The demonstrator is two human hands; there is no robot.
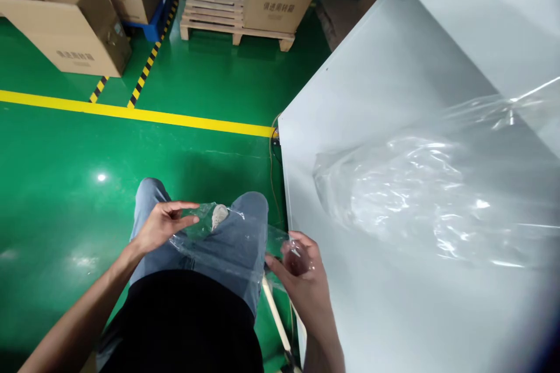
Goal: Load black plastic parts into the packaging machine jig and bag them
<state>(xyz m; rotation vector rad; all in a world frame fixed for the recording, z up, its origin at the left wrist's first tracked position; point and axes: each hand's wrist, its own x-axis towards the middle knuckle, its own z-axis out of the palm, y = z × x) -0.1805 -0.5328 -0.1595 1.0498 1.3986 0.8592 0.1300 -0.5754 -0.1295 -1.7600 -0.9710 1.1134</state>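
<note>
A clear plastic bag (pixel 227 250) stretches across my lap between my two hands, thin enough that the jeans and a shoe show through it. At its left end, my left hand (pixel 164 224) holds the film at the tips of the thumb and fingers. My right hand (pixel 304 280) grips the other end, fingers curled round the film beside the table edge. Close to the right hand, a heap of clear plastic bags (pixel 402 186) lies on the light grey table (pixel 367 315), creased and shiny.
A thin pale rod (pixel 275 312) slants beside the table below my right hand. Across the green floor, an open cardboard box (pixel 65 35) stands at the left, and a wooden pallet (pixel 214 6) bears a closed carton (pixel 280 3). A cable (pixel 271 169) runs down by the table corner.
</note>
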